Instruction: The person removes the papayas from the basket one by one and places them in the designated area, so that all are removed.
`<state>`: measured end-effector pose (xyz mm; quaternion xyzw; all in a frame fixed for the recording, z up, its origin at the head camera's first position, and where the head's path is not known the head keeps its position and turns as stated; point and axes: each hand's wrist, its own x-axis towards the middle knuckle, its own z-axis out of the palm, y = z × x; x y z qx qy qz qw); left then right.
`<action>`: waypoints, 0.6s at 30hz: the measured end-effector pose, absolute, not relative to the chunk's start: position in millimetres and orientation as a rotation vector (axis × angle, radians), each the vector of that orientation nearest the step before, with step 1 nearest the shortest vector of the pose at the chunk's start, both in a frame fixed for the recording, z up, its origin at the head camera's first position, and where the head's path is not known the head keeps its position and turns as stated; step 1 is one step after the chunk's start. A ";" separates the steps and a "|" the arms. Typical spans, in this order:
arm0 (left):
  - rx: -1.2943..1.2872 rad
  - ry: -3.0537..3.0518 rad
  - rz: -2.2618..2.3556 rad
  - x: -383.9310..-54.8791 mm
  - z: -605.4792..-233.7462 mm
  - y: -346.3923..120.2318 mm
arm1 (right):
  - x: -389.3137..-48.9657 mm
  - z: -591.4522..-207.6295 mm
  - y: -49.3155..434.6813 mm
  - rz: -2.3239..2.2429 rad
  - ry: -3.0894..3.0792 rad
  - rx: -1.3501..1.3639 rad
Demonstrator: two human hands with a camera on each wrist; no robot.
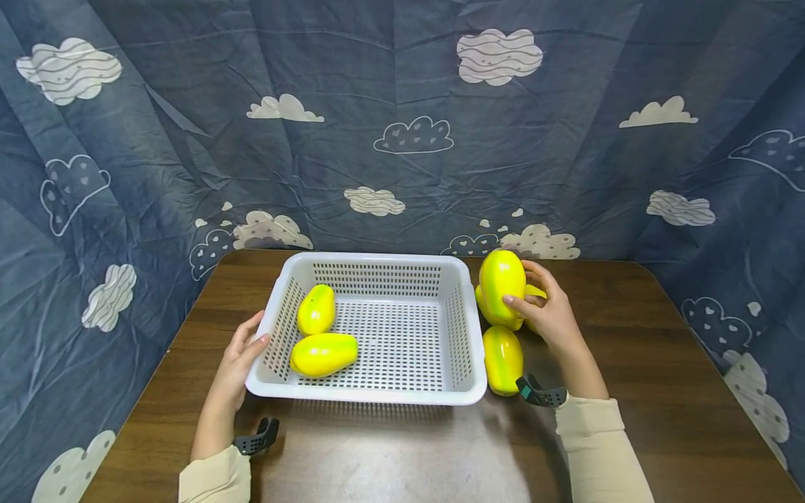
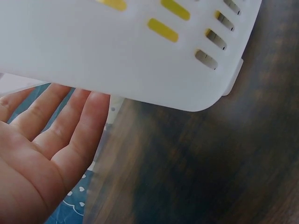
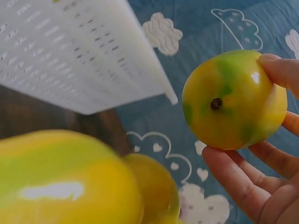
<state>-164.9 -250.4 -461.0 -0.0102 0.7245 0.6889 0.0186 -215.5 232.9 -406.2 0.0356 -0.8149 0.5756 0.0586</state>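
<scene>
Two sleeved forearms reach across a brown table [image 1: 660, 363] draped behind with cloud-print cloth [image 1: 402, 126]. Between them sits a white basket [image 1: 352, 263] already holding two yellow-green mangoes, one [image 1: 316, 309] by the left wall and another [image 1: 323, 353] lying near the front. At the basket's front-left corner, the left hand [image 1: 242, 360] rests with straight fingers [image 2: 56, 135] against the rim, holding nothing, steadying rather than gripping. On the other side, the right hand [image 1: 548, 314] clasps a lifted mango [image 1: 501, 288], fingertips [image 3: 233, 172] curled under it and thumb on top, just outside the basket's right wall. More fruit waits on the table beside that wall: a mango [image 1: 502, 359] near the front and a further one [image 1: 536, 293] mostly hidden behind the hand.

Judging from the pose, the fruit in hand is bound over the wall. Done well, that means lifting it high enough for the rim, keeping the grip wrapped because the skin looks glossy, and setting it down in the bare right half rather than dropping it, while the left hand keeps the basket from sliding.
</scene>
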 end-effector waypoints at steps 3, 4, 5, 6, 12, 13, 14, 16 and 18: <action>-0.036 2.247 2.138 -164.7 -461.3 -250.4 | -209.2 -411.7 239.9 1.739 -2.480 0.084; -0.037 2.246 2.137 -164.7 -461.2 -250.4 | -207.0 -413.3 242.4 1.731 -2.484 0.076; -0.037 2.246 2.135 -164.5 -461.1 -250.4 | -204.9 -415.0 245.0 1.726 -2.483 0.074; -0.037 2.246 2.133 -164.4 -460.9 -250.3 | -202.8 -416.8 247.5 1.720 -2.482 0.073; -0.035 2.247 2.135 -164.7 -459.1 -250.0 | -191.3 -428.0 259.8 1.716 -2.471 0.081; -0.033 2.246 2.134 -164.7 -458.9 -250.0 | -189.6 -430.1 261.4 1.715 -2.472 0.078; -0.031 2.248 2.134 -164.5 -458.5 -249.9 | -188.0 -432.1 262.8 1.717 -2.472 0.072; -0.029 2.246 2.134 -164.4 -458.4 -250.0 | -184.8 -435.8 265.8 1.703 -2.480 0.057; -0.030 2.243 2.134 -164.5 -458.5 -250.1 | -181.8 -439.6 268.7 1.689 -2.489 0.040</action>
